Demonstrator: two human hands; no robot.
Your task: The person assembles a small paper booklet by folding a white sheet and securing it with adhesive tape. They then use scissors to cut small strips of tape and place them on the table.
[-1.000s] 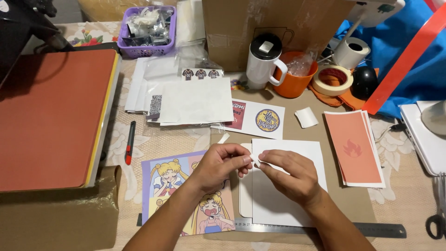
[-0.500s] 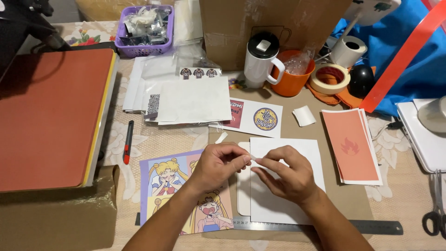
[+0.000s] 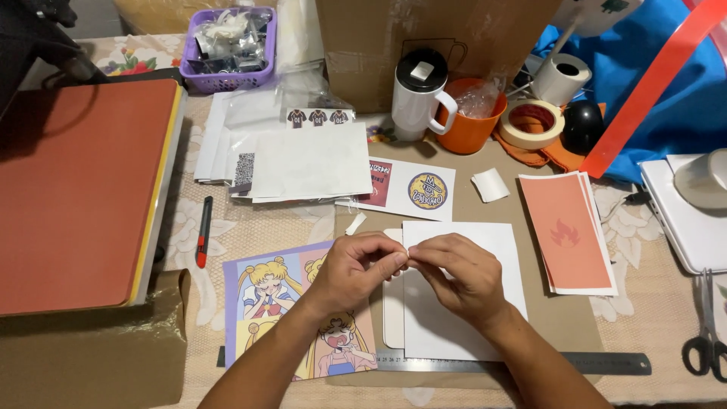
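Note:
My left hand [image 3: 356, 273] and my right hand [image 3: 458, 276] meet fingertip to fingertip over the top left corner of a white sheet [image 3: 485, 250]. Between the pinched fingers shows a small white strip [image 3: 410, 251]; whether it is loose or stuck to the sheet I cannot tell. The sheet lies on a slightly larger white board [image 3: 392, 322], on a brown mat [image 3: 564, 322]. Under my left forearm lies a colourful cartoon print [image 3: 261, 291]. A steel ruler [image 3: 606, 363] runs along the near edge of the mat.
A red heat press plate [image 3: 76, 189] fills the left. A red box cutter [image 3: 204, 231] lies beside it. Orange prints [image 3: 568, 231], scissors [image 3: 704, 348], tape roll [image 3: 531, 123], white mug [image 3: 416, 95], orange cup [image 3: 469, 132], white papers [image 3: 303, 163] and a sticker sheet [image 3: 413, 188] lie around.
My two hands have drawn closer together, so the short white strip once stretched between them is now almost hidden in the pinch. The view shifted slightly.

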